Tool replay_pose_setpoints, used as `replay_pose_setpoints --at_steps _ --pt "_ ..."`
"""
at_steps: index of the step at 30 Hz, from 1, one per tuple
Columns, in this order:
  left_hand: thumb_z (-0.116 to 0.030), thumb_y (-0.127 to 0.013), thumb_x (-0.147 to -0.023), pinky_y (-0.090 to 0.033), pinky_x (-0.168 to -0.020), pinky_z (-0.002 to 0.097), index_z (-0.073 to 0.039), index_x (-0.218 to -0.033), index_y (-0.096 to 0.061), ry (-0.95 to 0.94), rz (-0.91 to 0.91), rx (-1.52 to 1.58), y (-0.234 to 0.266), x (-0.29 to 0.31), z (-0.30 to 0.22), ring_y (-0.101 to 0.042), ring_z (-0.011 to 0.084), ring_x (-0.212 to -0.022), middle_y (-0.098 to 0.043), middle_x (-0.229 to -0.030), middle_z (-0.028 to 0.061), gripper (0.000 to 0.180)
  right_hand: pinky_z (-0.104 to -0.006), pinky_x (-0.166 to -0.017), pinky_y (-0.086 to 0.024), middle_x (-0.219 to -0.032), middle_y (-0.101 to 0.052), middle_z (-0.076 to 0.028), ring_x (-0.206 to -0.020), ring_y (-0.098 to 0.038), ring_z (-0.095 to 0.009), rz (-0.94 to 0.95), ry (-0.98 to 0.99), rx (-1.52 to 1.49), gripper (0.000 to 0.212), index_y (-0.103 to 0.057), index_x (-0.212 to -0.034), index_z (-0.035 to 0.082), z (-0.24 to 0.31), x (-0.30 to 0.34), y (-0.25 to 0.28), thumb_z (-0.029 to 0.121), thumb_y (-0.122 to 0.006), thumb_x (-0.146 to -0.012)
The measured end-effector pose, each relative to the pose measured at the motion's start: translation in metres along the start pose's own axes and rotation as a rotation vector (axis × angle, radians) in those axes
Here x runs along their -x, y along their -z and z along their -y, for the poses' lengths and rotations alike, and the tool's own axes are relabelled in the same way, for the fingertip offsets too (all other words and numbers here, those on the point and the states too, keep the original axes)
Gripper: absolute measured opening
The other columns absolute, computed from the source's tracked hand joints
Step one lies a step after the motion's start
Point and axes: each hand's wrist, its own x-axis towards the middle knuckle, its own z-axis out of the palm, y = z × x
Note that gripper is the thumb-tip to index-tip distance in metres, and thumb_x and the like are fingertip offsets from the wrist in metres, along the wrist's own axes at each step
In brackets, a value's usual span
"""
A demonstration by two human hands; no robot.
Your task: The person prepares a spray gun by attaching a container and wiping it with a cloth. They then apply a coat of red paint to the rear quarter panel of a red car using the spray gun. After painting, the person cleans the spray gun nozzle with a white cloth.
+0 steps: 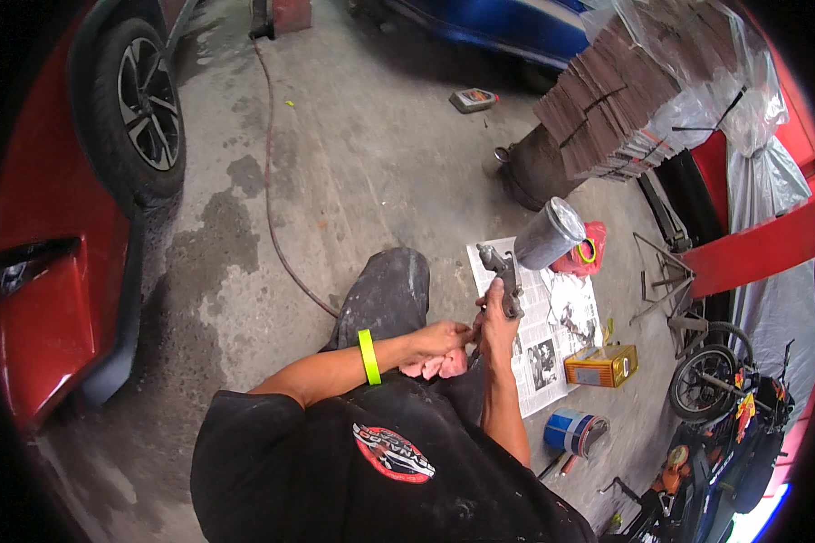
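Note:
My right hand (496,328) is wrapped round the handle of a metal spray gun (507,279), held up in front of my right thigh. A grey cylindrical cup (550,233) sits against the gun's far side and appears joined to it. My left hand (442,338), below a bright yellow wristband (369,357), is closed over a crumpled pink cloth (441,366). Its fingertips come close to the right hand near the handle's lower end; whether they touch it I cannot tell. Newspaper sheets (532,346) lie on the floor beneath the gun and cup.
A yellow rectangular can (601,366) and a blue tin (575,433) stand near the newspaper. Beyond the cup lies a red bag (589,249). A hose (270,181) crosses the floor. A red car (72,226) is at left, a motorcycle (733,434) at right.

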Motion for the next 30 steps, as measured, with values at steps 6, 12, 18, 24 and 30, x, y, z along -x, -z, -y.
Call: replay_pose_setpoints --at_steps 6,12,18,24,30 --pt "-0.019 -0.071 -0.085 -0.054 -0.07 0.0348 -0.008 -0.104 -0.072 -0.73 -0.58 -0.906 -0.004 0.057 -0.137 -0.069 0.0277 -0.082 -0.069 -0.089 0.0126 0.021 -0.0282 -0.046 -0.039 -0.059 -0.054 0.0 -0.052 -0.051 -0.009 0.039 0.062 0.062 0.038 -0.06 -0.075 0.002 0.009 0.012 0.006 0.034 -0.068 -0.094" --pt "-0.018 -0.073 -0.083 -0.054 -0.069 0.0356 -0.008 -0.095 -0.071 -0.994 -0.34 -1.016 0.001 0.045 -0.16 -0.069 0.0266 -0.082 -0.066 -0.097 0.0079 0.016 -0.0291 -0.053 -0.041 -0.066 -0.057 -0.001 -0.063 -0.051 -0.008 0.152 0.195 0.068 0.021 -0.06 -0.081 -0.002 -0.024 0.014 -0.003 0.015 -0.062 -0.092" --pt "-0.017 -0.072 -0.084 -0.054 -0.07 0.0367 -0.008 -0.096 -0.069 -0.938 -0.248 -0.986 0.007 0.043 -0.146 -0.068 0.0287 -0.081 -0.064 -0.103 0.0098 0.015 -0.0302 -0.055 -0.043 -0.066 -0.06 -0.006 -0.063 -0.053 -0.01 0.142 0.188 0.121 0.014 -0.062 -0.089 -0.004 -0.03 0.028 0.001 0.01 -0.061 -0.087" --pt "-0.015 -0.064 -0.089 -0.053 -0.071 0.0377 -0.007 -0.096 -0.068 -0.931 -0.28 -1.072 -0.002 0.035 -0.131 -0.066 0.0283 -0.086 -0.06 -0.1 0.0098 0.011 -0.0301 -0.051 -0.04 -0.064 -0.057 -0.001 -0.058 -0.05 -0.009 0.136 0.149 0.101 0.021 -0.059 -0.082 -0.003 -0.036 0.03 0.002 0.016 -0.065 -0.09" --pt "-0.017 -0.065 -0.089 -0.054 -0.076 0.0392 -0.006 -0.099 -0.066 -0.968 -0.195 -1.113 -0.003 0.036 -0.143 -0.065 0.0289 -0.09 -0.062 -0.105 0.0087 0.014 -0.0287 -0.058 -0.043 -0.072 -0.059 -0.002 -0.067 -0.053 -0.009 0.116 0.23 0.094 0.015 -0.061 -0.088 -0.003 -0.041 0.028 0.004 0.012 -0.062 -0.091"
